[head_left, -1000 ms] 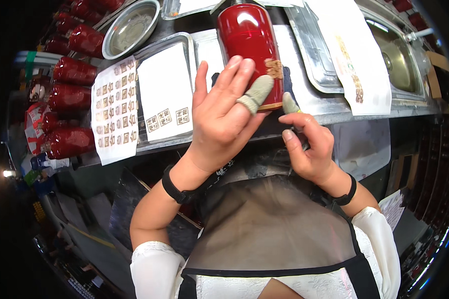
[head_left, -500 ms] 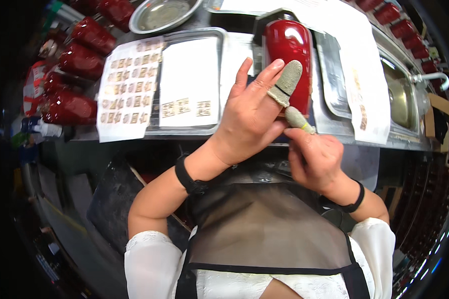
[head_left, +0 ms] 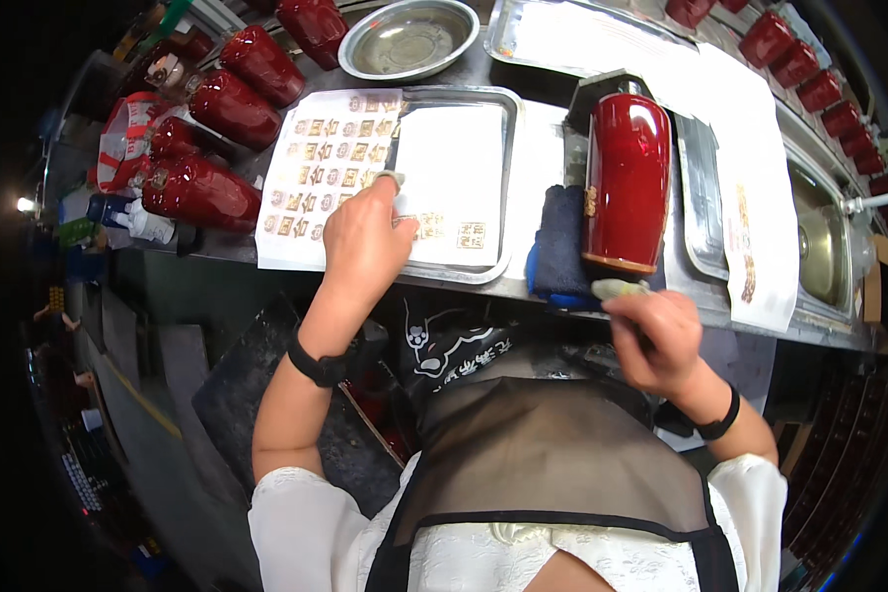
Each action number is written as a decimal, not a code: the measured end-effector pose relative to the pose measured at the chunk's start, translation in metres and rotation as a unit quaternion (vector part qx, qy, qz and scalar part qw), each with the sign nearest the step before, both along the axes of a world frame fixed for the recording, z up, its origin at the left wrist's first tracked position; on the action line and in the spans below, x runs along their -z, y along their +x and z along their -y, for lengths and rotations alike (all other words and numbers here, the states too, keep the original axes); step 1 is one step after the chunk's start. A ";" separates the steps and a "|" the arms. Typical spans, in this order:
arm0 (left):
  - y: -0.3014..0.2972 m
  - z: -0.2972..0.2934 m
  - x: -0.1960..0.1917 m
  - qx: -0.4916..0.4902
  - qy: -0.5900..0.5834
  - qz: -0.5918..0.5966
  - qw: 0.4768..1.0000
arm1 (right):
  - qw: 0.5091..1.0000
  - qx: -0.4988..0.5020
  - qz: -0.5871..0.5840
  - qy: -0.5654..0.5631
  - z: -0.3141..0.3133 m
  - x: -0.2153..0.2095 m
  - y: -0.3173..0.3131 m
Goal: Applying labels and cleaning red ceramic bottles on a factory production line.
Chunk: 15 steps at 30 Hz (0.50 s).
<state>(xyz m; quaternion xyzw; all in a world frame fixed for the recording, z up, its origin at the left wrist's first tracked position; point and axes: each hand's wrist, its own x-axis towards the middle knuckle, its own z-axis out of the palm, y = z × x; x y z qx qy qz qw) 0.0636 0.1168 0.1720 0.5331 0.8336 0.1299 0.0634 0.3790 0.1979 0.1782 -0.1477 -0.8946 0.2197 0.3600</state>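
My left hand reaches over a white sheet of gold decals and the paper-lined metal tray beside it. Its index finger wears a pale fabric cot, and the thumb stands apart, with nothing visible between them. A few gold decals lie on the tray's paper. My right hand hovers at the counter's front edge, just below a glossy red bottle. A pale cot covers its outstretched index finger; the thumb is apart and nothing shows in the hand. The bottle lies on its side in a dark holder.
A dark blue cloth sits left of the bottle. At the back is a round metal bowl. Several red bottles crowd the left. To the right are a long white sheet, a metal tray and a sink with a tap.
My left hand has moved left from in front of the bottle to the decal sheet and tray. The right hand, now apart from it, stays near the bottle. The view has shifted.
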 end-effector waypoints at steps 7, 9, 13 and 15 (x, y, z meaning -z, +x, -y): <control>-0.010 0.004 0.023 -0.077 -0.032 -0.016 0.996 | 0.984 0.149 -0.034 -0.097 0.012 -0.003 0.033; -0.008 0.004 0.025 -0.113 -0.039 0.018 0.993 | 0.972 0.186 -0.027 -0.139 0.015 0.001 0.036; -0.002 0.000 0.031 -0.153 -0.046 0.046 0.986 | 0.964 0.170 -0.053 -0.198 0.017 0.009 0.041; -0.001 -0.003 0.030 -0.177 -0.051 0.069 0.980 | 0.959 0.169 -0.059 -0.220 0.016 0.015 0.045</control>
